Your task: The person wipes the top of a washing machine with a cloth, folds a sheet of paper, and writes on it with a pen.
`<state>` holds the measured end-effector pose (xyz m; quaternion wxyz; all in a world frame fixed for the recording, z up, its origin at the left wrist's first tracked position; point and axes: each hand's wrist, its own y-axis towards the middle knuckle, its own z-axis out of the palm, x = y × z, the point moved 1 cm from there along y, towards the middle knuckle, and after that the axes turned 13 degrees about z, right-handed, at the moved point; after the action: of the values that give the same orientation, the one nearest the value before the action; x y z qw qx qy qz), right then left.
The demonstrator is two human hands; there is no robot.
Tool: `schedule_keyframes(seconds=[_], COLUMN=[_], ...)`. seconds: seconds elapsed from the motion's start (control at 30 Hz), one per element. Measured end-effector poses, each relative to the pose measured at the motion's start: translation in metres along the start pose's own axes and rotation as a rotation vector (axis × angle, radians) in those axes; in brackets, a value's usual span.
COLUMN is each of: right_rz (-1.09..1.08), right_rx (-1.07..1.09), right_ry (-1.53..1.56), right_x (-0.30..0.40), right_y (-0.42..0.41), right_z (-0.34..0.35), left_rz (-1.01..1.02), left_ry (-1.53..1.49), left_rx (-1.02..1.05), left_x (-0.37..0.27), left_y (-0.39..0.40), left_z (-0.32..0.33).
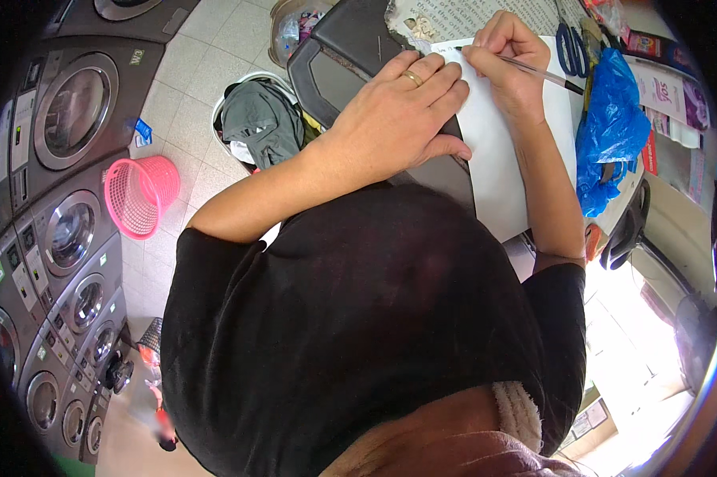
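My right hand (510,65) grips a clear-barrelled ballpoint pen (543,73) with a black end cap. Its tip rests near the top left of a white sheet of paper (492,173), beside a short line of handwriting. Flat across the sheet's left edge lies my left hand (415,107), a gold-coloured ring on one finger and the thumb spread away. It holds nothing. Beneath the paper is a dark tabletop (364,39), partly covered by a worn sheet printed with text (454,21).
Dark-handled scissors (572,50) and a blue plastic bag (612,131) lie right of the paper. A basket of clothes (263,122) and a pink plastic basket (143,194) stand on the tiled floor (197,77). Front-loading machines (75,110) line the left; a person (164,420) is in the background.
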<state>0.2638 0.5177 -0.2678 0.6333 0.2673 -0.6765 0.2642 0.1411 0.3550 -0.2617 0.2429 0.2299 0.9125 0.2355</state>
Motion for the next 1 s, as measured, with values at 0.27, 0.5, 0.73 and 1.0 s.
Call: schedule_keyframes(seconds=[0.27,0.5,0.73,1.0], right_rz=[-0.001,-0.006,-0.018,-0.032], right_rx=[-0.003,-0.012,-0.062,-0.043], right_ry=[-0.048,-0.06,0.013,-0.061], right_x=[0.0,0.0008,0.0,-0.0022], right_y=[0.0,0.0004,0.0,-0.0001], right_z=[0.0,-0.0006,0.0006,-0.0012], left_rz=[0.001,-0.006,0.0,-0.003], left_ry=[-0.012,-0.01,-0.003,-0.006], left_rx=[-0.008,-0.016,-0.011,-0.013], left_x=[0.0002,0.0005,0.0007,0.0004], left_y=[0.0001,-0.0007,-0.0009,-0.0006], left_z=[0.0005,0.0011,0.0011,0.0013])
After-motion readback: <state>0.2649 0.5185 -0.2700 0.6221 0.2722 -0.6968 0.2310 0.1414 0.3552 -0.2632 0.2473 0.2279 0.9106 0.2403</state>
